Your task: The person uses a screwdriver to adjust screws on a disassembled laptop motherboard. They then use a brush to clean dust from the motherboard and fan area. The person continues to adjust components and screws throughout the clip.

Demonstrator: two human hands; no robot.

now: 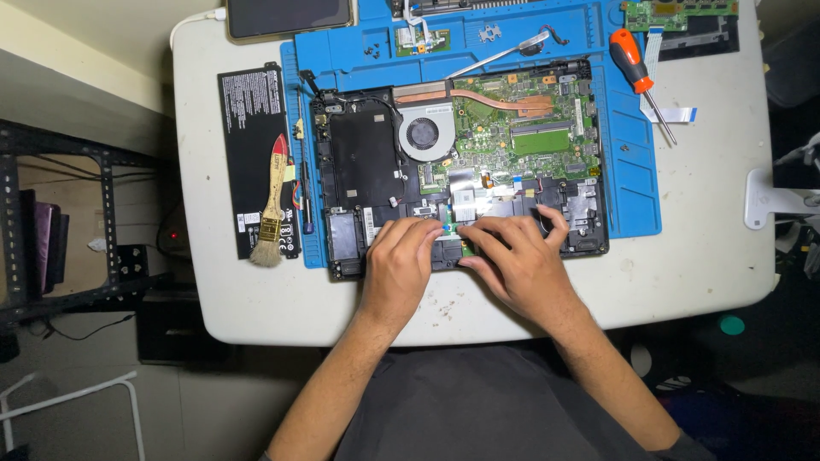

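Now pressing spread fingertips of left hand (400,260) and right hand (518,260) flat on opened laptop (461,162), near its front edge, gripping nothing. Beside laptop, left: black oblong battery (254,145) bearing small white labels, brush (272,205) lying across.

An electronics repair bench is showing here, likely in a home corner: a blue silicone repair mat (636,183) is lying on a white table (700,265), carrying an opened laptop (461,162), with an orange-handled screwdriver (633,61), a dusting brush (273,205) and a removed battery (248,128) sitting around it.
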